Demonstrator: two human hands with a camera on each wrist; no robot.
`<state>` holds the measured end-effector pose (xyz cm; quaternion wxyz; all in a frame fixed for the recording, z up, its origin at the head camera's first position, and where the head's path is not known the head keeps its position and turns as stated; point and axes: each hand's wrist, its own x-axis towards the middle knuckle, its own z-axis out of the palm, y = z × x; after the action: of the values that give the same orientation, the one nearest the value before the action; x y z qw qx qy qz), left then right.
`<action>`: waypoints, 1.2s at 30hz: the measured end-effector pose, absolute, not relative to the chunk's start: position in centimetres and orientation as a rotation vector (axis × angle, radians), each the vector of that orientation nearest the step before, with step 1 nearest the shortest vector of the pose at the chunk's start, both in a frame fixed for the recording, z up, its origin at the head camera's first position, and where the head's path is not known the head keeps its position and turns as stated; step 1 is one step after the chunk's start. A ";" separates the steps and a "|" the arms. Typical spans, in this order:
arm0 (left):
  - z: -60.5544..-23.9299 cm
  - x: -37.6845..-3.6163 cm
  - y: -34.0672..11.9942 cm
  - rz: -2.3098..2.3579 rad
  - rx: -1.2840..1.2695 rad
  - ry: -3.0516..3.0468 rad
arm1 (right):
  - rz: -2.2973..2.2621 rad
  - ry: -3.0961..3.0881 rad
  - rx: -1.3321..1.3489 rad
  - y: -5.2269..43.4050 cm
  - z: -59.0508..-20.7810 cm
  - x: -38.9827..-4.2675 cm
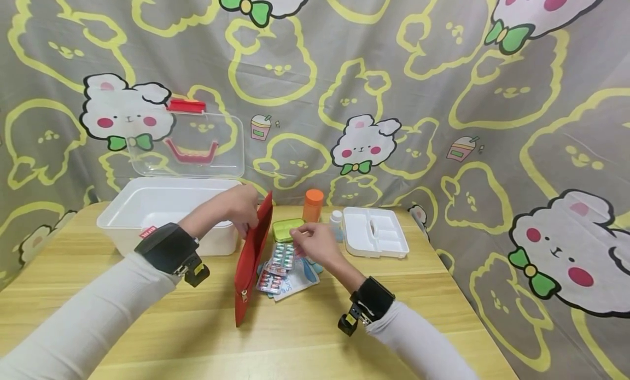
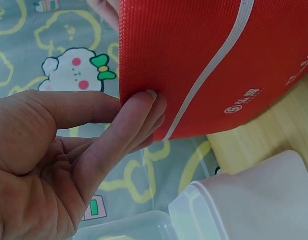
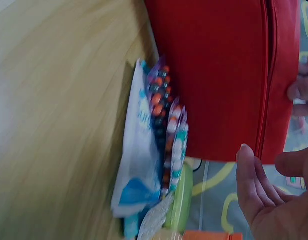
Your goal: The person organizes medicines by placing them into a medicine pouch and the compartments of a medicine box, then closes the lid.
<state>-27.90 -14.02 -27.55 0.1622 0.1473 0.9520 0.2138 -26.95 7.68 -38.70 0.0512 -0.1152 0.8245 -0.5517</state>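
A red zip pouch (image 1: pixel 252 259) stands on edge on the table. My left hand (image 1: pixel 238 206) pinches its upper edge; in the left wrist view, thumb and fingers lie on either side of the red fabric (image 2: pixel 193 55). My right hand (image 1: pixel 319 244) is to the right of the pouch, above the pill packs. In the right wrist view its thumb and fingers are apart near the pouch's zipper (image 3: pixel 265 95), holding nothing. Beside the pouch lie a green-and-white blister pack (image 1: pixel 284 256), a red-and-black capsule pack (image 1: pixel 269 282) and a white-and-blue packet (image 1: pixel 298 282).
Left of the pouch stands a white storage box (image 1: pixel 123 227), its clear lid (image 1: pixel 226 150) raised. Behind the packs are a green case (image 1: pixel 281 231), an orange bottle (image 1: pixel 313 206) and a small white-capped bottle (image 1: pixel 336 218). A white compartment tray (image 1: pixel 358 233) is at the right.
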 end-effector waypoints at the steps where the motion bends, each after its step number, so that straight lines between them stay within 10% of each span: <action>1: -27.6 -27.9 -14.0 0.604 0.422 2.718 | -1.687 2.490 -0.358 7.3 -38.6 -27.0; 36: -28.2 -28.4 -13.0 0.547 0.434 2.725 | -1.696 2.392 -0.344 2.8 -38.1 -27.0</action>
<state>-28.44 -13.04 -28.16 0.1638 0.1523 0.9556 0.1917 -27.05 2.79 -38.11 0.0946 -0.1161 0.8066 -0.5718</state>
